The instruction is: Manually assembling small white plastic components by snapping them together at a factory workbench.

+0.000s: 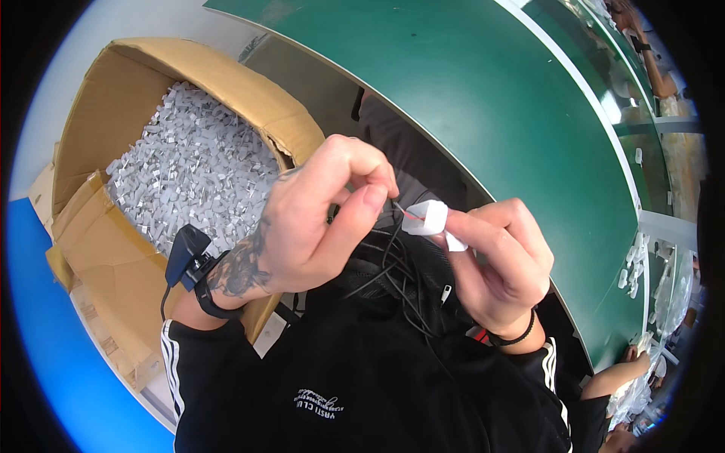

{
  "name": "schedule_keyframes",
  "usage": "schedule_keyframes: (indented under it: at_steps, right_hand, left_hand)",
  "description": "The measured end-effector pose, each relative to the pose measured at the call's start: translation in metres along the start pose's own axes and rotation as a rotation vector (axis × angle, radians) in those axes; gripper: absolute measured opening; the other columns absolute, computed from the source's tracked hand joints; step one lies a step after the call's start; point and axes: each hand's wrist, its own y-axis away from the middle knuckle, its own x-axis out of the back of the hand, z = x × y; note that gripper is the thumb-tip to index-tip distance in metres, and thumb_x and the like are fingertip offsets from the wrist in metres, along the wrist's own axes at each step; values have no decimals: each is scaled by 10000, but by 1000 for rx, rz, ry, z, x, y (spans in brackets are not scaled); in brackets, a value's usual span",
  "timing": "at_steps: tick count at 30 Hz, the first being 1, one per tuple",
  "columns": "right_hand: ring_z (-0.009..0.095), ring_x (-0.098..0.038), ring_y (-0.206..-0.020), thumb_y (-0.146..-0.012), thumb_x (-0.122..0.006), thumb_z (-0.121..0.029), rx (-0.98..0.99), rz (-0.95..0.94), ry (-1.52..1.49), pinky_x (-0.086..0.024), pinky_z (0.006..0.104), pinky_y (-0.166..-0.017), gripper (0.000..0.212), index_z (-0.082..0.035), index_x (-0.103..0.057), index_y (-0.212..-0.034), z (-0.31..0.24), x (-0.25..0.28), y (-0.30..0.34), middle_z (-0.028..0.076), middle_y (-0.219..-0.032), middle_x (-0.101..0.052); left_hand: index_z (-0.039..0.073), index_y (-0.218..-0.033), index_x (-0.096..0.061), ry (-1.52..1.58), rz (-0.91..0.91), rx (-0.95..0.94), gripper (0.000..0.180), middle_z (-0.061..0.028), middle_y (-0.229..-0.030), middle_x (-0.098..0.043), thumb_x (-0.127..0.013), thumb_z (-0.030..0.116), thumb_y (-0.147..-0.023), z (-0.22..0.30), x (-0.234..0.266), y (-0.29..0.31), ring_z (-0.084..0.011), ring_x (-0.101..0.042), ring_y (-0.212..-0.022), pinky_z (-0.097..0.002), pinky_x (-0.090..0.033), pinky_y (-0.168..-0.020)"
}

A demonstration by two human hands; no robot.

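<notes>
My right hand grips a small white plastic piece with a boxy, hollow-looking end, between thumb and fingers. Part of it is hidden behind the fingertips. Facing it, my left hand is closed in a pinch at a thin wire that runs to the white piece and shows red close to it. A black cord hangs below the hands in loose loops over my lap. Whether it joins the thin wire, I cannot tell.
On the left a large cardboard box holds a heap of small white plastic pieces. A green tabletop curves along the right. White parts and clear bags lie at its far right edge, near another person's hand.
</notes>
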Motion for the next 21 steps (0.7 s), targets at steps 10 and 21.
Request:
schedule_keyframes:
  at_steps: [10, 21]
  right_hand:
    - [138, -542, -563, -556, -738, 93, 7, 37, 42, -416, 249, -469, 360, -3, -721, -902, 1, -1, 9, 47, -711, -571]
    - [145, -573, -565, -535, -734, 77, -27, 23, -76, -438, 252, -466, 354, -4, -719, -879, -5, -1, 3, 55, -716, -594]
  left_hand:
    - [-49, -871, -695, 51, 69, 92, 153, -94, -779, -656, -720, -85, -724, 17, -4, -7, -117, -633, -690, -201, -515, -596]
    - [-95, -1109, -587, 166, -82, -132, 437, -197, -1007, -629, -776, 26, -734, -7, 1, -9, -324, -632, -978, -402, -534, -824]
